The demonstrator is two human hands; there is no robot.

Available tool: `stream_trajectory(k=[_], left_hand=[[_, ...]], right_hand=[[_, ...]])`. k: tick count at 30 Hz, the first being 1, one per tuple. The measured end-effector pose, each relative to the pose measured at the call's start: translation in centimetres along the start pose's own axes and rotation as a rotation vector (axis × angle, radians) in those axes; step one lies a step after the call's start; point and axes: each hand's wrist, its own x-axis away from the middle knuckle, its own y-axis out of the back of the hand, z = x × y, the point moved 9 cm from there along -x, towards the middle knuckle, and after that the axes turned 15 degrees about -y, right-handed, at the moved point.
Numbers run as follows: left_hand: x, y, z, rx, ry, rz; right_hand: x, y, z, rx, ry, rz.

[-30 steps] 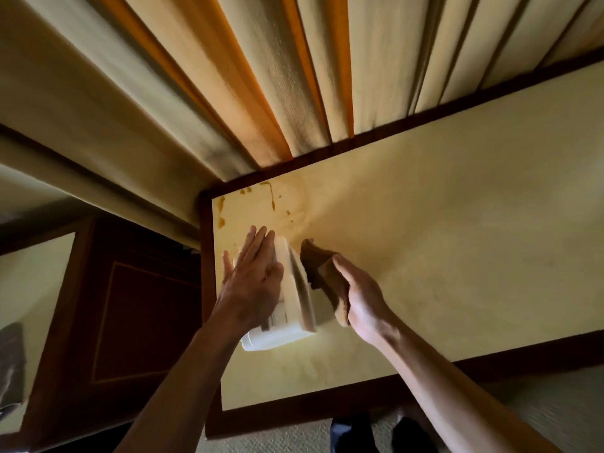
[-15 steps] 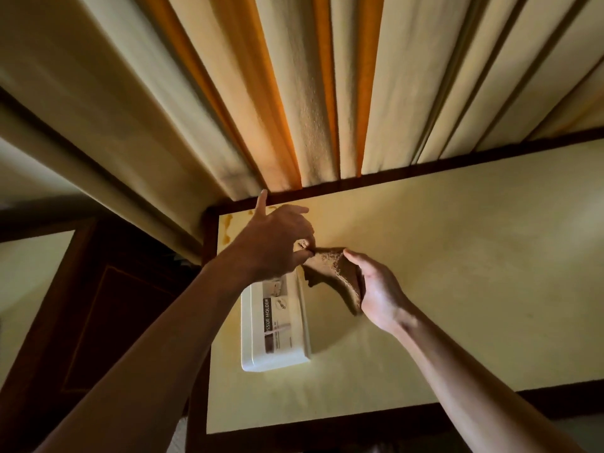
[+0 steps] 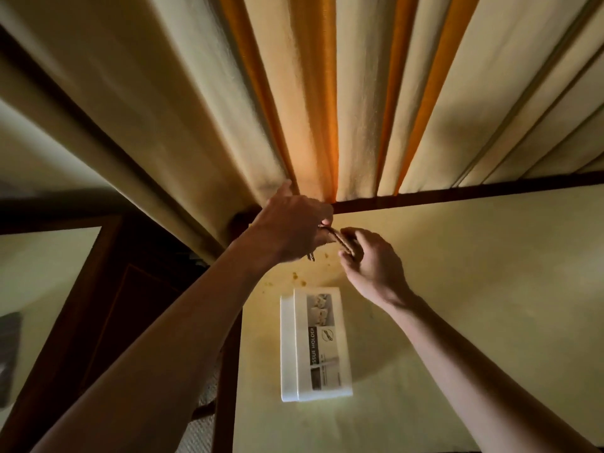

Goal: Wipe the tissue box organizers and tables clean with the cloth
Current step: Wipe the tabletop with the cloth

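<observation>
Head view, both hands raised over the far left corner of the table (image 3: 490,289). Cloth (image 3: 340,238), brown and bunched, is held between the two hands above the table top. Left hand (image 3: 291,230): fingers curled, grip closed on the left end of the cloth, index finger pointing up toward the curtain (image 3: 228,93). Right hand (image 3: 372,259): fingers curled around the right part of the cloth, grip closed on it.

Tissue box organizer (image 3: 315,344), white, with a printed label reading "SSUE HOLDER", lies flat on the table near its left edge, closer to the viewer than the hands and apart from both.

Small orange-brown spots (image 3: 299,279) on the table surface between the organizer and the hands. Table top is pale yellow with a dark wooden border; the curtain hangs along its far edge.
</observation>
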Motion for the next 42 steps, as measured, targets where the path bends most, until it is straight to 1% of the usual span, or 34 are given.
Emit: stream_trajectory(k=[1,3,6,9,13,17,21,25,27,30,32,33,34,36,39,42], left_hand=[[0.4,-0.1,1.0,-0.013,0.01,0.008],[1.2,-0.2,3.0,-0.048,0.004,0.021],[2.7,-1.4,6.4,-0.05,0.031,0.069],[4.4,-3.4,9.1,-0.11,0.019,0.172],[6.2,-7.1,11.7,-0.238,-0.043,0.328],[7.4,-10.2,14.2,-0.186,-0.02,0.32],[7.9,-11.2,16.1,-0.099,0.054,0.204],[7.2,-11.4,17.8,-0.181,0.045,0.115],[6.7,-10.4,18.9,-0.218,0.062,0.005],[6.4,-7.6,19.6,-0.267,0.054,-0.294],[6.8,-7.2,19.6,-0.289,0.049,-0.411],[7.1,-7.7,19.6,-0.287,0.048,-0.443],[7.5,-8.4,19.5,-0.284,0.046,-0.461],[8.4,-10.9,19.0,-0.283,0.04,-0.444],[9.6,-15.6,17.3,-0.251,0.011,-0.313],[10.5,-19.2,15.8,-0.139,0.017,-0.166]], right_hand=[[-0.5,0.0,0.9,0.046,0.05,-0.035],[-1.4,0.0,3.2,0.116,0.169,-0.05],[-2.7,-0.9,6.1,0.249,0.312,0.002],[-4.0,-2.9,7.8,0.331,0.32,0.124],[-5.2,-5.8,9.0,0.339,0.288,0.238],[-6.1,-9.5,9.0,0.364,0.269,0.333],[-7.3,-12.2,8.3,0.365,0.232,0.403],[-9.1,-12.8,9.1,0.367,0.308,0.351],[-10.2,-12.4,10.3,0.355,0.391,0.275],[-11.4,-11.2,12.1,0.378,0.542,0.045],[-11.4,-10.8,12.6,0.37,0.599,-0.075],[-11.2,-11.2,12.5,0.373,0.633,-0.095],[-10.9,-11.9,12.2,0.382,0.674,-0.09],[-9.8,-14.2,10.9,0.412,0.744,-0.007],[-7.6,-17.7,8.1,0.458,0.781,0.192],[-6.0,-19.7,6.1,0.463,0.803,0.32]])
